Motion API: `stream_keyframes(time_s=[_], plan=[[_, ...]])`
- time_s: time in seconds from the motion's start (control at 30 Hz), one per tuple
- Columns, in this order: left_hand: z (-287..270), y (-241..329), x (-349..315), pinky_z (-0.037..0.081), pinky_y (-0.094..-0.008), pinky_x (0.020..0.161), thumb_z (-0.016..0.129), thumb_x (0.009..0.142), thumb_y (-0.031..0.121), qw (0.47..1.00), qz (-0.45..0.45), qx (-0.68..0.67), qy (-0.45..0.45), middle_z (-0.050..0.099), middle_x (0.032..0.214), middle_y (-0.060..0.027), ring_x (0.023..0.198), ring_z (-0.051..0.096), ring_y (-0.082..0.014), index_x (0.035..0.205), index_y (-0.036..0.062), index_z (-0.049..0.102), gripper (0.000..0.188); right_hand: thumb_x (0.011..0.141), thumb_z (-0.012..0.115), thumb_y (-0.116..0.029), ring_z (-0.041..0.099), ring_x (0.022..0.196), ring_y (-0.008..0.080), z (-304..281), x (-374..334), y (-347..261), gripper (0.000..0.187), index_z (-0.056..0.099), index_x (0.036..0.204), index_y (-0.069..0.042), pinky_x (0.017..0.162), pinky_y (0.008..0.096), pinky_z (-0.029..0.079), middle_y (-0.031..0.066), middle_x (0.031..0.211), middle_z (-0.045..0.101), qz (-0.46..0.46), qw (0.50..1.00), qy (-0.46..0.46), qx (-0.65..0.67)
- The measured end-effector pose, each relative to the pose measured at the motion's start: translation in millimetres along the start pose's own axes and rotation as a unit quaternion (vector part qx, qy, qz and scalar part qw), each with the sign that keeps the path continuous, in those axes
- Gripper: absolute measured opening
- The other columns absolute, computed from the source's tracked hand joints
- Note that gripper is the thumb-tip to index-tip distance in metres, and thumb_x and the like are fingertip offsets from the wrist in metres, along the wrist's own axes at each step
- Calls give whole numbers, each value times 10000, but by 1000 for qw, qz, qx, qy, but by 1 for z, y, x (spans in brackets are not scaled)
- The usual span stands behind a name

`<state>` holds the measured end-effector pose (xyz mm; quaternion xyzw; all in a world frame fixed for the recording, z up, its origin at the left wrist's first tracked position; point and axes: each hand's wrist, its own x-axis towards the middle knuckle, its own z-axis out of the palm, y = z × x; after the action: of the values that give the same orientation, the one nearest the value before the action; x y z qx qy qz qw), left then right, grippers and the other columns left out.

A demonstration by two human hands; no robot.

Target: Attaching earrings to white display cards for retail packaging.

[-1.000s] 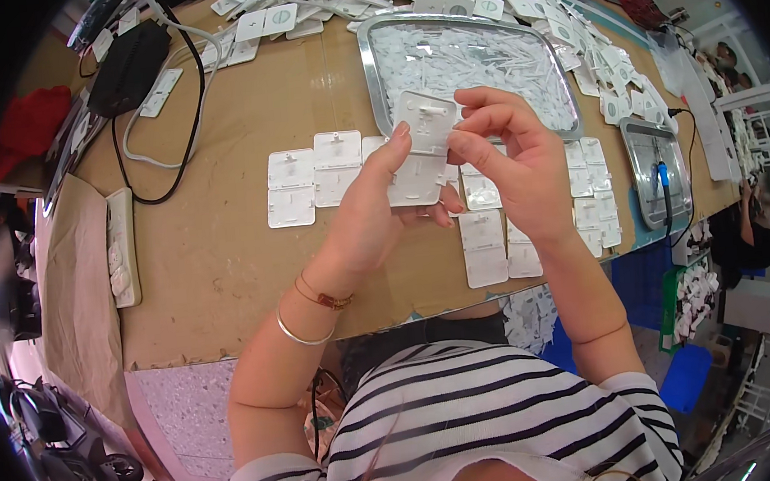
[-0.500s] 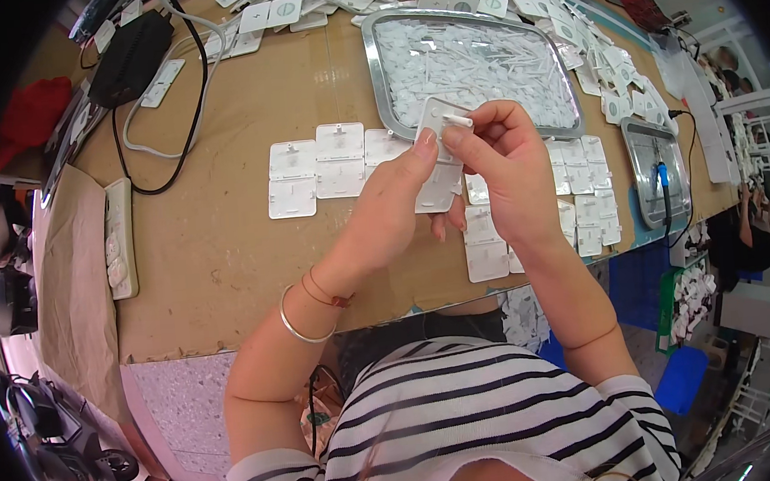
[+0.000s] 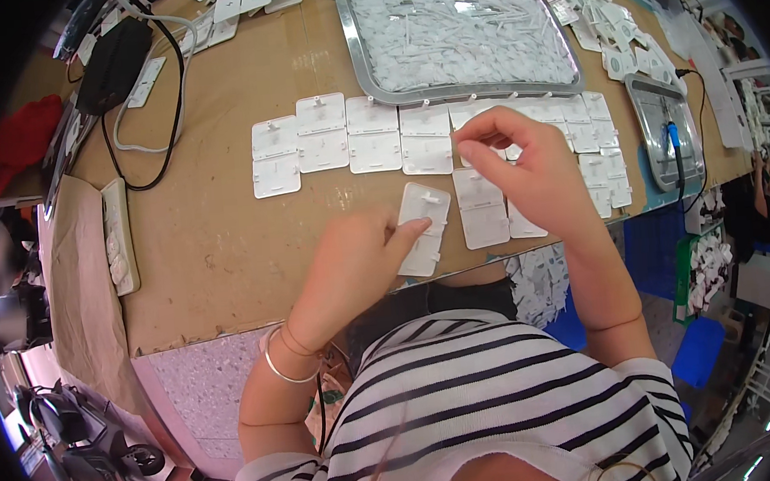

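Note:
My left hand (image 3: 350,257) grips a white two-panel plastic plate (image 3: 425,228) by its side, thumb on the upper face, close to the table's front edge. Near the plate's upper end a small white peg (image 3: 431,199) sticks up. My right hand (image 3: 538,170) hovers over the rows of plates, thumb and forefinger curled together; anything between the tips is too small to make out. Similar two-panel plates (image 3: 321,135) lie in a row behind the hands, with more plates (image 3: 482,210) under and beside my right hand.
Behind the row stands a metal tray (image 3: 355,62) full of small white pieces. Piles of white plates (image 3: 608,28) surround it. A smaller tray (image 3: 649,143) with a blue-tipped tool (image 3: 673,135) lies at right. A black box (image 3: 114,67) with cables and a power strip (image 3: 119,239) are at left.
My left hand has lowered the plate toward the table's front edge. The right hand has let go of the peg on it and moved away to the right. The view has shifted a little.

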<state>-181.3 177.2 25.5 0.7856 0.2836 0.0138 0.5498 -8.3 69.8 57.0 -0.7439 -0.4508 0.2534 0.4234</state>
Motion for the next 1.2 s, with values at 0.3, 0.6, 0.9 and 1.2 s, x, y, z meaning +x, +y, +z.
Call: stream_keyframes(time_s=[0.3,0.6,0.9,1.2], plan=[[-5,17,33,476,-405,522,512,870,439,925,63,370,59,578,568,-191,537,596,-323,598,23,630,511,827,627,-115,559,765,86,-23,-7,3,148,638,905,10,721,233,443,30,806,637,18,997,69,-12],[-139,-21,231,466,-391,762,576,778,278,739,144,543,371,602,957,-123,896,557,-310,923,50,600,271,818,635,-109,563,758,104,-33,-2,-5,146,636,898,13,732,250,445,46,807,642,13,998,61,-9],[-182,-40,233,407,-411,876,572,808,277,708,140,547,424,583,1046,-143,1046,510,-322,1186,66,537,435,825,632,-158,602,756,126,-49,52,10,184,632,923,-2,691,264,470,62,815,656,38,997,24,-62],[-132,-1,162,501,-406,593,553,857,364,797,199,381,423,576,1007,-131,701,615,-349,992,72,601,325,783,620,-217,618,800,267,-5,163,43,179,640,854,-54,711,382,488,96,831,649,24,966,61,-250]])
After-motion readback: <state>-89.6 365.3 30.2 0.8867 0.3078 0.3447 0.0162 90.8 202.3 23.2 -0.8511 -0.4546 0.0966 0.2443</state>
